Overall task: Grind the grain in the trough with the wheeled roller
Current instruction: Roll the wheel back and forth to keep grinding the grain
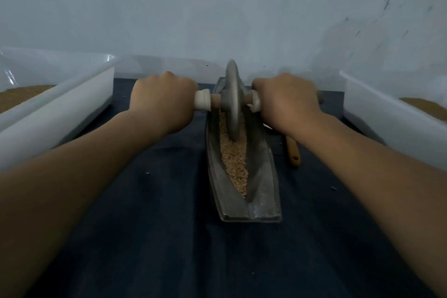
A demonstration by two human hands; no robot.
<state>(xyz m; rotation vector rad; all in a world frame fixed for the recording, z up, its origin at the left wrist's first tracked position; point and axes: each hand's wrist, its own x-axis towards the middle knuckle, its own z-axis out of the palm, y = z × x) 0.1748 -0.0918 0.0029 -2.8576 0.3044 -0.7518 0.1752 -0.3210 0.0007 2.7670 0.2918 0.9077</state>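
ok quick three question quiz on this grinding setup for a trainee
1. True or false: the left hand and the right hand each grip the wheeled roller, one on either side of its disc.
2. Where does the disc stand in the trough? A at the near end; B in the far half; C lifted clear of it.
3. Fill in: the wooden-handled tool lies on the cloth to the ___ of the trough.

Key: 1 true; 2 B; 3 right.
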